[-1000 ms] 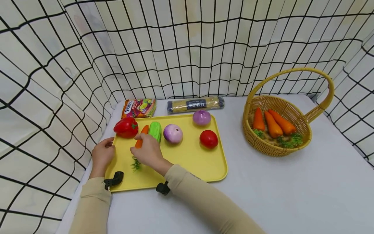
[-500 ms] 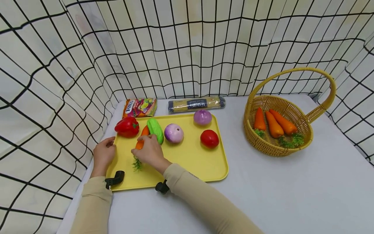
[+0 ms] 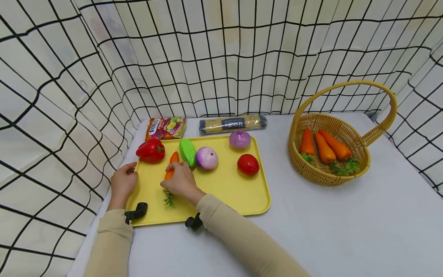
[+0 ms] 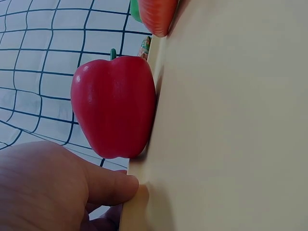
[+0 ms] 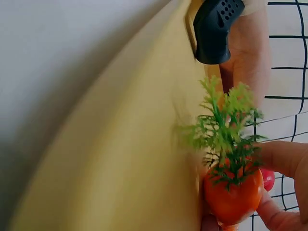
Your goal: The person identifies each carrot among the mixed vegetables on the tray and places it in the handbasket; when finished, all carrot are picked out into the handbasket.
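Observation:
My right hand (image 3: 181, 181) holds an orange carrot (image 3: 174, 157) by its sides over the left part of the yellow tray (image 3: 228, 196). The carrot's leafy green top points toward me; its broad end shows between thumb and fingers in the right wrist view. With the thumb over the rim, my left hand (image 3: 123, 185) pinches the tray's left edge. A red bell pepper (image 4: 115, 106) lies just beyond that thumb, at the tray's back left corner. Right of the carrot a green cucumber-like vegetable (image 3: 188, 153) lies against a purple-and-white onion (image 3: 207, 158).
On the tray's right side are a purple onion (image 3: 240, 139) and a red tomato (image 3: 248, 165). Behind it lie a candy bag (image 3: 165, 127) and a spaghetti pack (image 3: 232, 124). A wicker basket (image 3: 311, 175) at the right contains several carrots. Black-and-white netting (image 3: 221, 57) encloses the table.
My right hand and the carrot have shifted slightly right and toward me. The green vegetable has turned and slid right, up to the onion. My left hand stays on the tray edge.

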Demonstrator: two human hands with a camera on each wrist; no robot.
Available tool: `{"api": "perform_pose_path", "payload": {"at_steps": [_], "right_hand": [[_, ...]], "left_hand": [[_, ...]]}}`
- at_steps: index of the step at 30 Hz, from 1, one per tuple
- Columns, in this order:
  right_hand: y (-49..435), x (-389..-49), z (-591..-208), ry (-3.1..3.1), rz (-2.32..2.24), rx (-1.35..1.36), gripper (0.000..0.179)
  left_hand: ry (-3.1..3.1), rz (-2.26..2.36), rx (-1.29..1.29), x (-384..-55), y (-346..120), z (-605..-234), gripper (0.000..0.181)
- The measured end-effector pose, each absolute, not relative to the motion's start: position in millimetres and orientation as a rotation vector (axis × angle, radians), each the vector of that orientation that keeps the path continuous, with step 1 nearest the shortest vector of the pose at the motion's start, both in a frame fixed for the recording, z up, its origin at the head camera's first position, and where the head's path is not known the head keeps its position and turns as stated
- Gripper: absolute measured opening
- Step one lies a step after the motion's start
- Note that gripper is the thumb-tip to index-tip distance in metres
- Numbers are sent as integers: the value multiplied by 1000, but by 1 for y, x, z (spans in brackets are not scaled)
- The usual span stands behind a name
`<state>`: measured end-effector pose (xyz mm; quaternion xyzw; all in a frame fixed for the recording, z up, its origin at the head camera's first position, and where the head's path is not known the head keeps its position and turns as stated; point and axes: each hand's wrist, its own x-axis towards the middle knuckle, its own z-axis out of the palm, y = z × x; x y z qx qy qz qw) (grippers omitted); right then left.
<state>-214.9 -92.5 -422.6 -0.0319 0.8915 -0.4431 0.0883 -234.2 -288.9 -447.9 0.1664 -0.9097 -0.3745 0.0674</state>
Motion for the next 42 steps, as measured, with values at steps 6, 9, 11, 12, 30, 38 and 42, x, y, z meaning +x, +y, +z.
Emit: {"api": "perform_pose_path", "payload": {"at_steps": [6,9,11,12,30,38,42], "right_hand": [[-88,-209,-423,2664,-1264,-157,30],[-83,-206,-422,2652,-1262,-196,30],[-79,-204,-420,2634,-1284,-201,29],[-77,-203,-419,2627,-1297,-203,29],[-9,-190,-389,2642,-1580,-569,31],[46,-193,-391,2703,-1672,-576,35],[68,-197,-387,2733,-1687,-540,35]], "left_hand": [[-2746,-1125,498,-234,-290,-449,45],[-2748,-1121,495,-234,-290,-449,45],[-2749,-1119,495,-234,-290,-448,45],[-2750,-1118,496,-234,-290,-448,45],[-2750,-1138,494,-230,-286,-445,46],[-2748,-1144,480,-230,-288,-447,46],[-2743,-1132,477,-230,-289,-447,46]]}}
